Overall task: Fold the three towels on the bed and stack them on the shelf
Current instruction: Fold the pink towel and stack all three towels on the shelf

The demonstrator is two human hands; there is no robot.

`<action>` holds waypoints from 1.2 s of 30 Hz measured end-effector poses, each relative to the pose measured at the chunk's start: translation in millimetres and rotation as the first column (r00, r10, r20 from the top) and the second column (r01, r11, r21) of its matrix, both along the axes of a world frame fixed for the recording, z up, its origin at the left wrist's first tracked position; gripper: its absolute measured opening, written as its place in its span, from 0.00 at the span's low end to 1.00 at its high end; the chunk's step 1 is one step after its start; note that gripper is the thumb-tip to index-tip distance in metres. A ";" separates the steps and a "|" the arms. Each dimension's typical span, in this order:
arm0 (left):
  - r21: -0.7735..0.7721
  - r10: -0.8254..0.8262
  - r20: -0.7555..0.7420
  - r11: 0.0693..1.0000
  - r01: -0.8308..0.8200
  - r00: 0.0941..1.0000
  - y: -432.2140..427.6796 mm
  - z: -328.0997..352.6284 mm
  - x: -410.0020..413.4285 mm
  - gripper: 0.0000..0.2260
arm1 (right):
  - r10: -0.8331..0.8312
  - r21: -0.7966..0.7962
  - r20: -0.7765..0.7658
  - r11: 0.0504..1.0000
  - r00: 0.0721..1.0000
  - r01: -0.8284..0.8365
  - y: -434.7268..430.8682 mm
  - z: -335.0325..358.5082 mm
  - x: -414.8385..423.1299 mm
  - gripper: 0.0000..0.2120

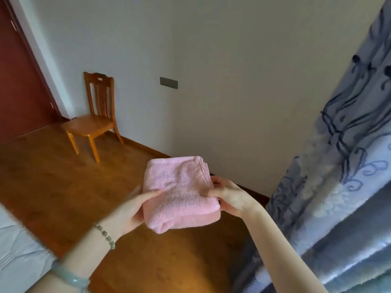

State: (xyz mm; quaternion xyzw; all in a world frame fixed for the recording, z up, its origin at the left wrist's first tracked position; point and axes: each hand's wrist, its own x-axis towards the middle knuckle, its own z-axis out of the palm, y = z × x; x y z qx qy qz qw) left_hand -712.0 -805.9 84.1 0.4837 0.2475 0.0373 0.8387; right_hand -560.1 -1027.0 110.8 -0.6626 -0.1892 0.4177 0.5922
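A pink towel [179, 191], folded into a thick square, is held in the air above the wooden floor. My left hand [135, 210] grips its left side with the thumb on top. My right hand [230, 196] grips its right edge, thumb on top as well. A corner of the bed [19, 248] with a pale blue sheet shows at the lower left. No shelf and no other towels are in view.
A wooden chair [93, 121] stands against the white wall at the left, beside a dark red door [19, 85]. A blue patterned curtain [342, 176] hangs down the right side. Wooden floor [53, 182] spreads between the bed and the wall.
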 end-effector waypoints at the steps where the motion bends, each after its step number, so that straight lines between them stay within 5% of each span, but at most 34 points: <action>1: -0.006 0.031 0.006 0.999 -0.031 0.999 3.1 0.6 11.3 0.27 | 0.029 -0.002 0.007 1.000 1.000 -0.029 6.8 1.0 18.3 0.29; 5: 0.017 0.112 0.009 0.994 -0.112 0.994 22.1 5.9 41.2 0.27 | 0.109 0.013 0.006 0.994 0.994 -0.109 45.6 -1.2 70.3 0.33; 10: 0.103 0.199 0.034 0.974 -0.201 0.979 66.8 8.7 55.1 0.30 | 0.214 0.041 -0.015 0.976 0.977 -0.213 117.4 -1.8 107.1 0.21; 16: 0.187 0.248 0.065 0.948 -0.256 0.966 131.3 6.1 75.8 0.20 | 0.323 -0.002 0.004 0.946 0.946 -0.323 212.4 -1.5 143.8 0.20; 22: 0.218 0.393 0.032 0.895 -0.390 0.919 245.3 14.1 122.9 0.25 | 0.421 -0.030 0.066 0.907 0.905 -0.420 353.9 8.9 199.5 0.24; 26: 0.216 0.500 0.099 0.833 -0.509 0.860 323.4 31.9 150.7 0.42 | 0.463 -0.027 0.097 0.886 0.881 -0.462 450.5 21.4 231.2 0.21; 30: 0.216 0.501 0.080 0.835 -0.506 0.862 390.8 43.7 160.0 0.28 | 0.522 -0.015 0.086 0.852 0.848 -0.523 530.5 25.8 251.8 0.20; 36: 0.162 0.566 0.072 0.806 -0.569 0.821 479.8 34.0 167.5 0.22 | 0.614 -0.036 0.039 0.789 0.789 -0.613 647.1 7.9 274.5 0.24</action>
